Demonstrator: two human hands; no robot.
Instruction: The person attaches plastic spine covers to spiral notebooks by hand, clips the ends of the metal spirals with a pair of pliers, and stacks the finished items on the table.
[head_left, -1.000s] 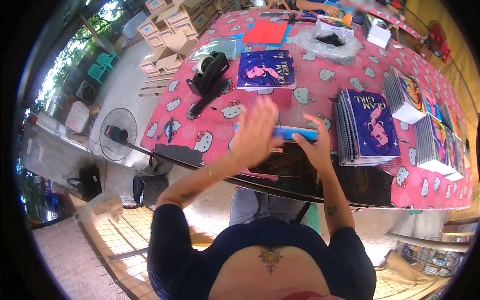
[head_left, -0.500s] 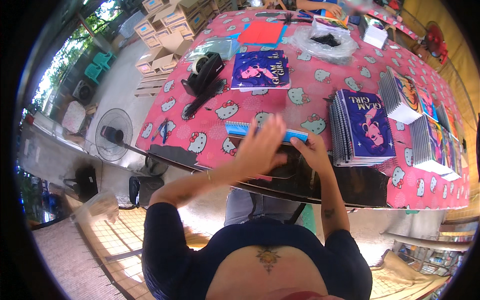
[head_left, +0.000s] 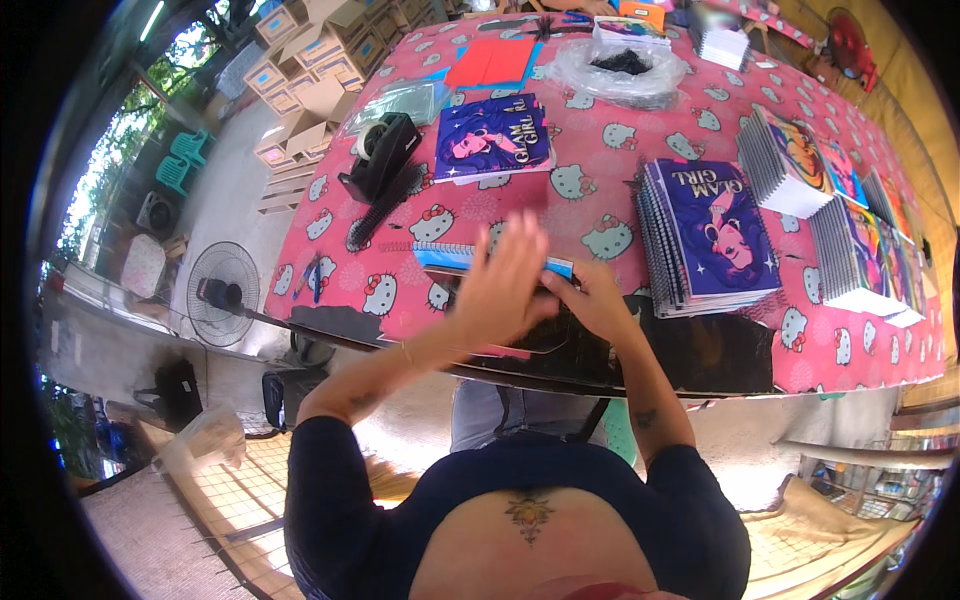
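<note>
Close to the table's front edge is a notebook (head_left: 436, 256), its blue strip facing up and a dark wire coil (head_left: 397, 246) sticking out past its left end. My left hand (head_left: 503, 287) lies across the middle of it, fingers stretched out and slightly smeared by motion, hiding part of the strip. With thumb and fingers my right hand (head_left: 592, 298) grips the notebook's right end. Farther off lies a purple notebook (head_left: 490, 138), and to the right stands a stack of purple spiral notebooks (head_left: 722, 235).
A black tape dispenser (head_left: 382, 160) stands at the left, beside a pile of black coils (head_left: 385, 210). Red sheets (head_left: 490, 63) and a plastic bag of black coils (head_left: 620, 65) lie at the back. More notebook stacks (head_left: 790, 165) fill the right side. A fan (head_left: 222, 294) stands left.
The view has shifted, so the table sits a little farther left and higher. My left hand still lies flat over the notebook, and my right hand keeps hold of its end.
</note>
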